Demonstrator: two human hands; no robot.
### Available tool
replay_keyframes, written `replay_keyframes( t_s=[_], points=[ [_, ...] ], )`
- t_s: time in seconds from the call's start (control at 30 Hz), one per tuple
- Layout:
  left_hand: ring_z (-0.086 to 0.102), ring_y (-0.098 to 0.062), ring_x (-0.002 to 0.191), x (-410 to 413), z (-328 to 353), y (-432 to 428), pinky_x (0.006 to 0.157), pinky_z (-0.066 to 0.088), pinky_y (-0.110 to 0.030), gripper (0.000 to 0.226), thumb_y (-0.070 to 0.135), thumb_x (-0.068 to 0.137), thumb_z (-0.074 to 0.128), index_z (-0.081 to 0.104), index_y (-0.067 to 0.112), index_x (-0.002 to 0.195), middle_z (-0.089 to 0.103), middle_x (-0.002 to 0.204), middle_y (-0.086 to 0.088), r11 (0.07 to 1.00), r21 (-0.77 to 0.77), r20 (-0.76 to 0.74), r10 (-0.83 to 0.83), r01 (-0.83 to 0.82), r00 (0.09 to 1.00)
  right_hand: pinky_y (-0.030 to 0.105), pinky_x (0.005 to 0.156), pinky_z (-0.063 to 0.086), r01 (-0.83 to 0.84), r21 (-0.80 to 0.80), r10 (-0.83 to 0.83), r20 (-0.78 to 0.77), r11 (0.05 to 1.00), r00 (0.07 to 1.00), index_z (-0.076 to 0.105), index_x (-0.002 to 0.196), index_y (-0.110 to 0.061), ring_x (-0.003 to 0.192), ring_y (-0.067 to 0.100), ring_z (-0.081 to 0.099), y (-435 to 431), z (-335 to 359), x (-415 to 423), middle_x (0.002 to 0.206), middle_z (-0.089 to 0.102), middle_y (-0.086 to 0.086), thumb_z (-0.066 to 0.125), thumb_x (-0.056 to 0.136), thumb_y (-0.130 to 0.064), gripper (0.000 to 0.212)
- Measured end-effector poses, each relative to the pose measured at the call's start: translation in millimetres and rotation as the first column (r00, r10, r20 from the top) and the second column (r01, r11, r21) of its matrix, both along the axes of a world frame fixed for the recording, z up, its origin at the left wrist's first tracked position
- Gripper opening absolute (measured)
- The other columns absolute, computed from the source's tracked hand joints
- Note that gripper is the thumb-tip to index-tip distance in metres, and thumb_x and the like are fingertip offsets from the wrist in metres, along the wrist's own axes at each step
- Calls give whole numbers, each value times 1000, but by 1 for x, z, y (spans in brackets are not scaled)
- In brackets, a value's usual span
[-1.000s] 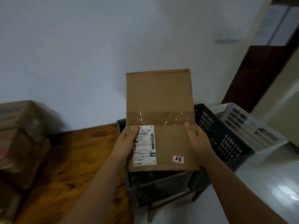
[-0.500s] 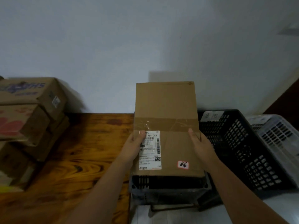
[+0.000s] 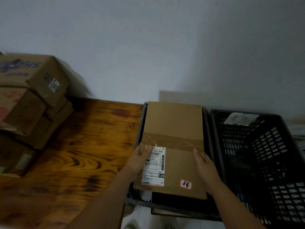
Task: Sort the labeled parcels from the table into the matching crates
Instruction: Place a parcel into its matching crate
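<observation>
Since half a second ago the flat cardboard parcel (image 3: 173, 126) has come down from in front of the wall and now sits low over the grey crate (image 3: 141, 123) at lower centre, covering most of its opening. The left hand (image 3: 137, 161) grips the parcel's left edge, thumb on the shipping label (image 3: 155, 169). The right hand (image 3: 205, 167) grips the right edge, thumb on top. Both hands' fingers are hidden beneath. The stacked boxes (image 3: 33, 90) at the frame's left on the wooden table (image 3: 79, 154) are blurred. The red sticker (image 3: 186, 184) is hard to read. The black crate (image 3: 264, 146) just to the right is cut off, and its paper tag (image 3: 241, 119) is illegible.
</observation>
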State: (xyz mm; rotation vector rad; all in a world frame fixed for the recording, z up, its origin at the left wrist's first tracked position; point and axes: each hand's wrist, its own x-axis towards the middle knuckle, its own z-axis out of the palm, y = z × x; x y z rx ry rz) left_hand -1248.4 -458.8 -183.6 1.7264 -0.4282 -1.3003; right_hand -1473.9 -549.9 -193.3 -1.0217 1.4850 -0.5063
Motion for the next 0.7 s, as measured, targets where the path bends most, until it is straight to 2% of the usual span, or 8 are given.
replay_keyframes(
  t_s=[0.13,0.23,0.3,0.37,0.47,0.57,0.7],
  points=[
    [73,-24,89,0,-27,-21,87,61,-48,16,43,99,62,60,27,97,74,96,-4,986,157,175,30,-57,984,48,103,53,-73,12,73,-19,997,997,61,133,-32,109,20,66,-22,-29,6,123,67,-1,55,97,-62,47],
    [67,-19,86,-1,-45,-33,81,58,-39,22,42,101,57,52,24,90,69,99,-5,959,277,383,-49,-64,922,38,97,52,-101,16,101,-20,995,995,61,134,-30,105,17,64,-32,-44,12,119,66,-3,54,100,-57,43],
    [64,-18,87,-1,-58,-42,76,55,-36,19,39,102,56,55,21,100,67,106,-5,952,298,488,-92,-66,868,33,90,49,-103,29,103,-20,994,994,59,137,-26,103,16,63,-37,-53,13,117,65,-3,53,103,-52,43],
    [65,-23,100,-1,-68,-49,84,57,-40,25,35,103,56,56,17,119,63,122,-7,946,316,506,-110,-65,855,33,91,49,-97,32,97,-20,995,995,60,138,-23,105,15,63,-40,-62,14,121,67,-2,52,104,-50,44],
    [57,-32,126,2,-83,-59,99,53,-51,49,26,104,54,39,16,150,49,148,-9,935,353,481,-168,-14,860,39,100,52,-79,45,79,-2,996,997,60,139,-24,111,18,65,-42,-75,16,126,68,-1,51,104,-51,45],
    [53,-37,131,4,-90,-68,97,54,-54,59,23,105,54,26,24,157,40,157,-9,926,377,481,-197,1,854,40,102,51,-70,57,70,0,996,998,57,142,-23,113,20,64,-46,-86,21,127,66,-1,50,103,-54,50],
    [39,-38,144,4,-100,-81,109,45,-53,73,23,107,49,3,15,163,13,168,-10,889,458,488,-255,4,835,38,98,51,-58,59,58,-11,997,998,57,143,-25,110,19,64,-57,-101,27,125,66,-1,49,103,-55,51]
  ],
)
